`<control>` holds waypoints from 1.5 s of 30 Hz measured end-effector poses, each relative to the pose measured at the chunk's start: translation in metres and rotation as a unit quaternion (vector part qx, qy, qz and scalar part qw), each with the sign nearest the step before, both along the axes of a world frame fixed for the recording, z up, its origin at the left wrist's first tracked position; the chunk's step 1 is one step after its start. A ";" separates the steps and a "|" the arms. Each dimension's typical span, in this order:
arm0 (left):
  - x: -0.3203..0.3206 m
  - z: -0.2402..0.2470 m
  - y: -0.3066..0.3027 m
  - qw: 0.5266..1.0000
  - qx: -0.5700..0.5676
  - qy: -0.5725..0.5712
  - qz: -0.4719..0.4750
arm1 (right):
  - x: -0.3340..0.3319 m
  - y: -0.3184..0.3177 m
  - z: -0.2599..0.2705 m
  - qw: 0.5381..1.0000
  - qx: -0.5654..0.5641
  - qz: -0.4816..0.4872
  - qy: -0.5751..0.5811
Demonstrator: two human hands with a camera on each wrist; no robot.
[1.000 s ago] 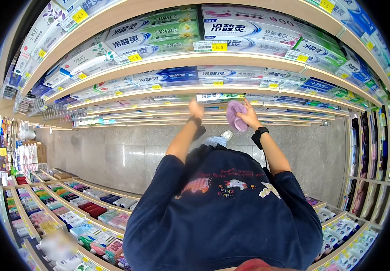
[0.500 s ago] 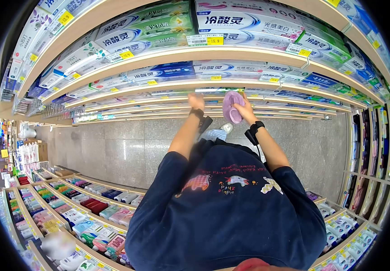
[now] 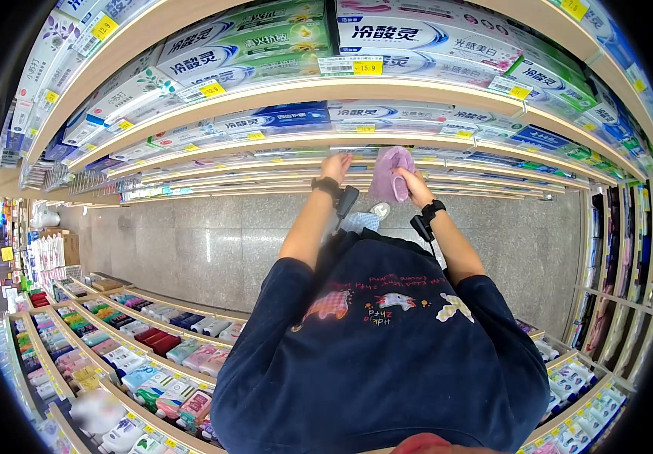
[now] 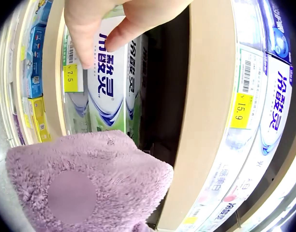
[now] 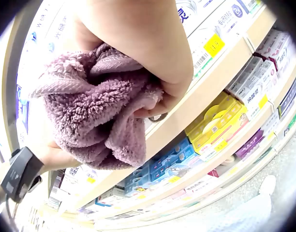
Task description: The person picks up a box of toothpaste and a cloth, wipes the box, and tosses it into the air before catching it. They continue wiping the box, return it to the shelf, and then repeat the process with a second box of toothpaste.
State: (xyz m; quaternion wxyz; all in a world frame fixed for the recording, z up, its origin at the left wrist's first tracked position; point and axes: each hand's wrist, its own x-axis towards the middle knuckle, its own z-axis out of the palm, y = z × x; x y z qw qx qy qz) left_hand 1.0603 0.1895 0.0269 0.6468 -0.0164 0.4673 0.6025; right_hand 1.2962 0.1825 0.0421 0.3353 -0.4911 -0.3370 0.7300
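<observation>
My right hand (image 3: 415, 187) grips a fuzzy purple cloth (image 3: 392, 175), bunched up in front of a low shelf. Folds of the cloth (image 5: 97, 106) bulge out from under the fingers in the right wrist view. To its left, my left hand (image 3: 335, 167) reaches to the same shelf edge. In the left wrist view that hand (image 4: 128, 17) lies over a white and green toothpaste box (image 4: 107, 92), its index finger straight beside a yellow price tag (image 4: 73, 78) and the thumb over the box's lettering. The cloth (image 4: 90, 169) overlaps the box's near end.
More toothpaste boxes (image 3: 432, 47) fill the shelves above, behind wooden shelf edges (image 3: 417, 85). Yellow and blue boxes (image 5: 215, 123) stand on lower shelves. A dark gap (image 4: 165, 92) lies beside the box. Grey floor (image 3: 167, 234) and another stocked rack (image 3: 137, 340) are behind me.
The cloth has moved up and left against the shelf front, and its folds have shifted. The toothpaste box that showed between the hands is now mostly out of the head view. My left hand has moved slightly right.
</observation>
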 end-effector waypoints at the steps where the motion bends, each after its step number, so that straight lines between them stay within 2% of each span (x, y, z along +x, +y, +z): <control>1: -0.001 0.001 0.000 1.000 0.003 -0.010 0.003 | 0.000 0.001 -0.001 1.000 -0.009 -0.006 0.005; 4: -0.008 -0.010 0.004 0.998 0.043 -0.025 -0.031 | 0.000 0.003 -0.003 1.000 -0.004 -0.003 -0.004; 8: -0.011 -0.017 0.012 0.999 0.012 -0.021 -0.031 | -0.002 0.002 0.007 1.000 0.021 0.001 -0.021; 13: -0.013 -0.019 0.018 0.998 0.016 -0.025 -0.048 | -0.004 0.003 0.010 0.992 0.068 0.043 -0.098; 20: -0.020 -0.047 0.024 0.998 0.006 -0.013 -0.058 | -0.003 0.009 -0.007 0.993 0.072 0.033 -0.091; 21: -0.026 -0.074 0.023 0.976 0.106 0.142 -0.128 | -0.004 0.009 -0.004 0.991 0.075 0.041 -0.101; 22: -0.024 -0.073 0.022 0.915 0.204 0.290 -0.193 | -0.003 0.009 -0.004 0.989 0.079 0.049 -0.112; 23: -0.021 -0.072 0.023 0.915 0.205 0.287 -0.195 | -0.002 0.009 -0.005 0.989 0.078 0.046 -0.115; 24: -0.014 -0.039 0.021 0.968 0.097 0.178 -0.147 | -0.002 0.009 -0.010 0.987 0.089 0.045 -0.122; 25: -0.010 -0.026 0.020 0.993 -0.014 0.065 -0.096 | -0.001 0.009 -0.011 0.986 0.101 0.045 -0.128; 26: -0.011 -0.033 0.019 0.998 0.014 0.008 -0.062 | -0.001 0.007 -0.012 0.984 0.113 0.033 -0.135; 27: -0.007 -0.060 0.023 0.998 0.014 0.006 -0.065 | 0.002 0.007 -0.015 0.984 0.113 0.030 -0.137; 29: 0.004 -0.109 0.035 0.988 -0.063 0.104 -0.095 | 0.007 0.007 -0.029 0.968 0.163 0.030 -0.186; 30: 0.011 -0.020 0.011 0.953 -0.099 0.185 -0.219 | 0.012 0.004 -0.021 0.966 0.164 0.050 -0.194; 31: 0.019 -0.010 0.005 0.952 -0.097 0.184 -0.224 | 0.018 0.004 -0.022 0.966 0.163 0.044 -0.196; 33: 0.041 -0.002 0.001 0.882 -0.051 0.279 -0.377 | 0.036 0.002 -0.029 0.923 0.246 0.087 -0.282; 34: 0.053 0.015 -0.003 0.879 -0.048 0.279 -0.384 | 0.046 -0.002 -0.021 0.915 0.234 0.095 -0.313; 36: 0.079 0.052 -0.011 0.848 0.078 0.368 -0.374 | 0.068 -0.006 -0.008 0.906 0.243 0.083 -0.336; 37: 0.088 0.045 -0.008 0.846 0.082 0.366 -0.380 | 0.079 -0.009 -0.004 0.896 0.253 0.078 -0.356; 38: 0.097 0.037 -0.003 0.791 0.140 0.456 -0.383 | 0.091 -0.007 -0.009 0.870 0.279 0.057 -0.403; 39: 0.105 0.031 0.001 0.726 0.197 0.539 -0.378 | 0.104 -0.006 -0.007 0.869 0.277 0.052 -0.407; 40: 0.113 0.032 0.003 0.726 0.201 0.536 -0.381 | 0.116 -0.004 -0.003 0.846 0.303 0.046 -0.436; 41: 0.119 0.033 0.004 0.695 0.247 0.566 -0.368 | 0.127 -0.002 0.000 0.822 0.328 0.040 -0.464; 42: 0.125 0.035 0.004 0.663 0.292 0.593 -0.352 | 0.138 0.001 0.004 0.811 0.332 0.039 -0.481; 43: 0.130 0.041 0.004 0.662 0.293 0.591 -0.355 | 0.141 0.002 0.024 0.811 0.329 0.038 -0.483; 45: 0.137 0.058 0.003 0.642 0.296 0.615 -0.349 | 0.144 0.003 0.073 0.757 0.377 0.115 -0.521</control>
